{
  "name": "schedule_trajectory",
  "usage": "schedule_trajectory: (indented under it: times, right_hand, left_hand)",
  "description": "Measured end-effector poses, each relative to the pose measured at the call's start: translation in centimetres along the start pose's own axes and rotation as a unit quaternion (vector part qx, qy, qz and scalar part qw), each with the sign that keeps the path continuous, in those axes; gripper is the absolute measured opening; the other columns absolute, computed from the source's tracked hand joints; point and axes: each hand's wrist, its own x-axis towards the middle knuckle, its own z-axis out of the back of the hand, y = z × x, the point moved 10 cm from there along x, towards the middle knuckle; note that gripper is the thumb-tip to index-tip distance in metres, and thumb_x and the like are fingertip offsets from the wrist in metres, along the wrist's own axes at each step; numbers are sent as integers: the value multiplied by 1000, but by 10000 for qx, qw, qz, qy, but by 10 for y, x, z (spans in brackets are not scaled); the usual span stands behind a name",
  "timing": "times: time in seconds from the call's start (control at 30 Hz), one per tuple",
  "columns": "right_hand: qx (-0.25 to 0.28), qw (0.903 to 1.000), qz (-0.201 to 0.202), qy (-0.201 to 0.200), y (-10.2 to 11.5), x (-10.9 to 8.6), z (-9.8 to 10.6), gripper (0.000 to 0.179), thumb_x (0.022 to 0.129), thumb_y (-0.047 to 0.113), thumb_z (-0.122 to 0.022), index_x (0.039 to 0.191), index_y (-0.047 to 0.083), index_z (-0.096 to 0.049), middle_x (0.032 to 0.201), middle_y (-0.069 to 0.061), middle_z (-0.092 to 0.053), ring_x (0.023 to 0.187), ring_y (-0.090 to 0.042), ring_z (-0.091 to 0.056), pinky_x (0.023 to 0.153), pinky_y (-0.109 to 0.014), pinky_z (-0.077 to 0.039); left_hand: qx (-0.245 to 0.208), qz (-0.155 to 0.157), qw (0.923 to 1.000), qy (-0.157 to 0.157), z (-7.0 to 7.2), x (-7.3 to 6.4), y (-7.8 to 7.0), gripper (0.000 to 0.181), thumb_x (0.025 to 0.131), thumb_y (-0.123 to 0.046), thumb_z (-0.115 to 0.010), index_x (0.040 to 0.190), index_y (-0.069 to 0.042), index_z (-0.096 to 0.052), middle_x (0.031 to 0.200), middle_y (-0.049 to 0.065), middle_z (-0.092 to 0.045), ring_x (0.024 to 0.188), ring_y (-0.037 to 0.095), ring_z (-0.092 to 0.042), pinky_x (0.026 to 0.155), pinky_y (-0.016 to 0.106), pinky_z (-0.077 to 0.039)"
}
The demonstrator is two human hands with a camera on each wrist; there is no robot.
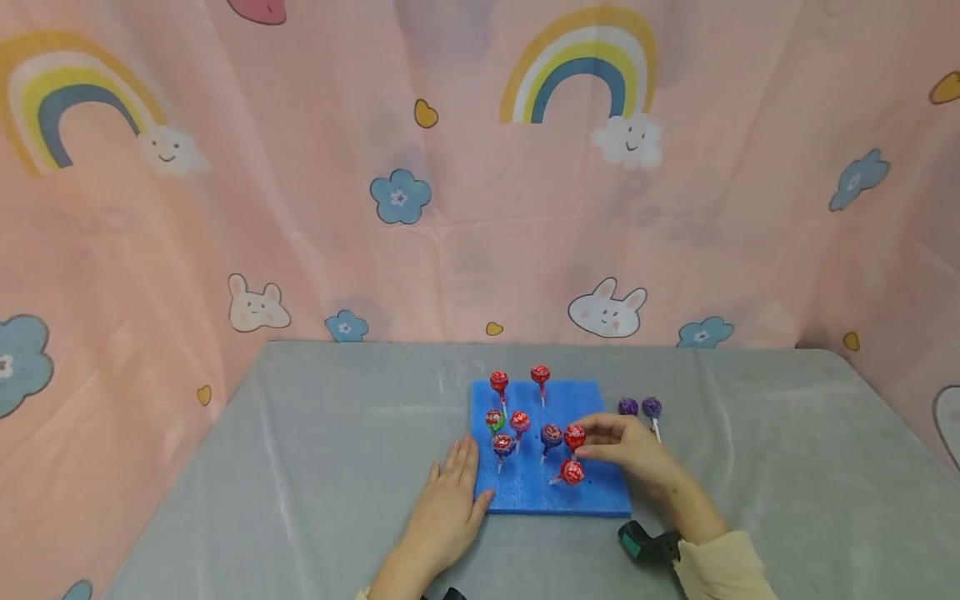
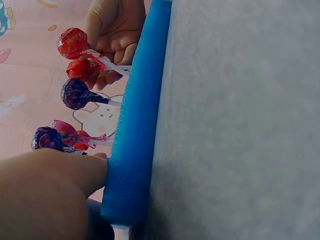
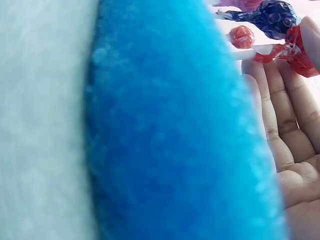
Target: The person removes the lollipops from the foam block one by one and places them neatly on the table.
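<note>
My right hand [image 1: 628,450] pinches a red-wrapped lollipop [image 1: 574,435] between thumb and fingers, its stick down at the blue foam board [image 1: 536,496]. Just in front of it, another red lollipop [image 1: 572,472] leans in the foam, and a dark blue one [image 1: 551,435] stands to its left. Along the board's left edge lies my left hand [image 1: 446,504], fingers straight and thumb at the near corner. Close to those fingers stand a purple-and-red lollipop [image 1: 503,445], a green-and-red one [image 1: 494,420] and a pink one [image 1: 520,422].
Two red lollipops [image 1: 498,382] stand at the board's back. Beyond my right hand, two purple lollipops [image 1: 652,407] lie on the grey table [image 1: 360,433]. A patterned pink cloth [image 1: 465,258] hangs behind the table. A black device [image 1: 649,543] sits at my right wrist.
</note>
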Motion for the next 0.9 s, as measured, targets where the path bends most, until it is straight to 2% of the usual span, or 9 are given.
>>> schedule_trajectory:
  times: [0.07, 0.2, 0.3, 0.53, 0.77, 0.9]
  right_hand:
    - [153, 9999, 27, 32, -2, -3, -2, 33, 85, 6, -71, 108, -14, -60, 95, -2, -68, 85, -12, -65, 77, -24, -53]
    - [509, 9987, 31, 75, -6, -7, -4, 19, 84, 3, -71, 103, 2, -68, 90, 5, -69, 82, -9, -66, 76, -24, -53]
    - [604, 9982, 28, 64, -9, -9, -4, 17, 85, 2, -70, 100, 10, -69, 89, 6, -70, 81, -8, -66, 77, -24, -53]
    - [506, 9987, 68, -57, -12, -12, -1, 19, 85, 3, -69, 102, -5, -65, 88, 6, -70, 80, -9, -66, 77, -23, -52]
    - [672, 9976, 79, -111, -14, -14, 2, 16, 86, 2, -68, 99, 10, -70, 88, 6, -70, 80, -7, -66, 77, -22, -53]
    - [725, 9972, 99, -177, -12, -15, 4, 17, 86, 0, -67, 98, 11, -70, 88, 5, -71, 81, -8, -67, 78, -22, -53]
  left_hand:
    - [-33, 17, 10000, 11, -2, -2, -1, 61, 100, -29, -48, 144, 8, -31, 151, 23, -28, 139, 35, -26, 108, 55, -25]
    - [-108, 33, 9999, 11, -5, -5, -3, 60, 99, -28, -49, 144, 9, -32, 151, 23, -29, 139, 35, -26, 108, 55, -25]
    - [-138, 65, 9998, 82, -8, -6, -3, 60, 100, -29, -48, 144, 9, -31, 151, 23, -28, 139, 35, -25, 108, 55, -24]
    - [-143, 36, 9998, 131, -13, -6, -4, 61, 100, -29, -48, 145, 9, -30, 151, 24, -27, 139, 37, -24, 109, 56, -23]
    - [-84, -61, 9999, 82, -13, -5, -7, 61, 100, -27, -49, 144, 10, -30, 150, 24, -28, 139, 36, -25, 108, 56, -24]
    - [-112, -130, 9998, 49, -13, -3, -8, 60, 99, -25, -49, 144, 11, -30, 150, 25, -28, 139, 37, -26, 108, 57, -24]
